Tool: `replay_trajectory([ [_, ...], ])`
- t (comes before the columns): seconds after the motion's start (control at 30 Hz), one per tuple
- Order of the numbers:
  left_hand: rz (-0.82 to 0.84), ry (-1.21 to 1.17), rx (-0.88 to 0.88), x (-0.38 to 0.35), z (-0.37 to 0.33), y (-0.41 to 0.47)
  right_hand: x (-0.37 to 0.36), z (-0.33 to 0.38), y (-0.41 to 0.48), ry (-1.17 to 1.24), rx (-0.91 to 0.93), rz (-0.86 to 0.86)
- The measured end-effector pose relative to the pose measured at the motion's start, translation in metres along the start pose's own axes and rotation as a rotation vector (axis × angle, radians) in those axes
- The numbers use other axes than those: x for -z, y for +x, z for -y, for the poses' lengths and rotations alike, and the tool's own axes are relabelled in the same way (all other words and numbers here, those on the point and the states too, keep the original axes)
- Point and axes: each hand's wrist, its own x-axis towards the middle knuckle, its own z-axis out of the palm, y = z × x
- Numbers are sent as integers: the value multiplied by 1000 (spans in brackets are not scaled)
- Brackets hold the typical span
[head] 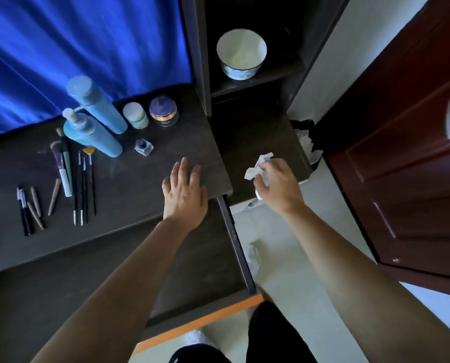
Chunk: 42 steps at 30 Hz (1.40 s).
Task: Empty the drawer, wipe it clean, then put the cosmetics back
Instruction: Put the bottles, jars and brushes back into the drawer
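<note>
The dark drawer [238,247] is pulled out below the dresser top, and nothing shows inside it. My left hand [184,192] hovers flat and open over the dresser's right front corner. My right hand [276,188] pinches a crumpled white tissue [257,167] above the lower side surface. Cosmetics stand on the dresser top [140,184]: two tall blue bottles [98,121], a white jar [135,115], a purple-lidded jar [163,111], a small glass ink-like bottle [144,147], and several brushes and pencils [61,184] laid in rows at the left.
A white bowl [240,53] sits on a dark shelf at the top. A blue curtain [74,48] hangs behind the dresser. A bin with crumpled tissues [306,141] stands on the floor beside a dark red door [407,153].
</note>
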Motion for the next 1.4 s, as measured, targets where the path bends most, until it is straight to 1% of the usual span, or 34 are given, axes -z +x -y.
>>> replay_trajectory([
  [0.07, -4, 19, 41, -11, -6, 20, -11, -16, 31, 14, 1, 21],
  [0.13, 3, 32, 90, -23, -8, 37, -28, -32, 58, -42, 19, 72],
  [0.17, -3, 38, 111, -29, -9, 42, -37, -40, 68, -123, 11, 162],
  [0.23, -31, 55, 141, -38, -10, 47, -59, -60, 82, -327, -29, 434],
  [0.27, -44, 59, 153, -41, -11, 48, -69, -70, 85, -391, -44, 544],
  [0.3, -49, 61, 164, -43, -11, 48, -78, -80, 87, -427, -43, 607],
  [0.33, -48, 59, 173, -45, -12, 49, -85, -87, 86, -445, -31, 633],
  [0.43, -39, 62, 182, -45, -12, 49, -88, -91, 82, -426, -7, 613],
  [0.53, -13, 68, 180, -39, -12, 50, -71, -82, 82, -350, -61, 608],
  [0.73, 120, -15, 130, 0, -4, 54, -21, -40, 87, -248, -103, 488],
  [0.77, 93, -38, 106, 10, -1, 52, -14, -29, 87, -228, -102, 465],
  [0.87, -60, -49, 7, 38, 14, 33, 0, 10, 83, -172, -81, 377],
  [0.93, -131, -60, -11, 53, 32, 16, 4, 41, 75, -163, -46, 309],
  [1.07, -197, -80, -22, 81, 78, -16, -1, 103, 50, -77, -27, 209],
  [1.17, -219, -81, -38, 102, 114, -31, -14, 145, 32, -31, -22, 196],
  [1.23, -239, -124, -33, 116, 132, -32, -22, 168, 24, -33, -3, 210],
  [1.4, -281, -302, 94, 129, 151, -15, -40, 199, 28, -51, -4, 236],
])
